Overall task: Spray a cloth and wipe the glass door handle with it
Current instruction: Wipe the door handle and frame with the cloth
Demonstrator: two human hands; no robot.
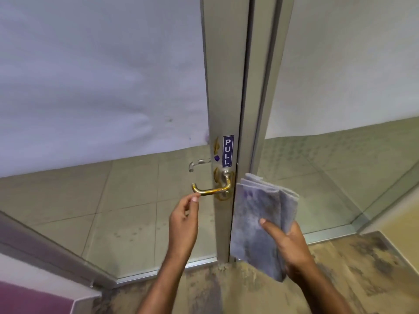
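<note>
A brass lever handle (212, 190) sticks out to the left from the aluminium frame of the glass door (226, 98), just below a blue PULL sticker (227, 151). My left hand (184, 219) is just under the handle's free end, fingertips almost touching it, holding nothing. My right hand (286, 243) grips a folded grey cloth (256, 218), held upright just right of the handle, thumb pressed on its face. No spray bottle is in view.
A second, silver handle (197, 164) shows through the glass on the door's far side. Frosted film covers the upper glass panels. A metal threshold (158, 271) runs along the floor, with worn brown flooring on my side. A purple-edged panel (34, 298) sits bottom left.
</note>
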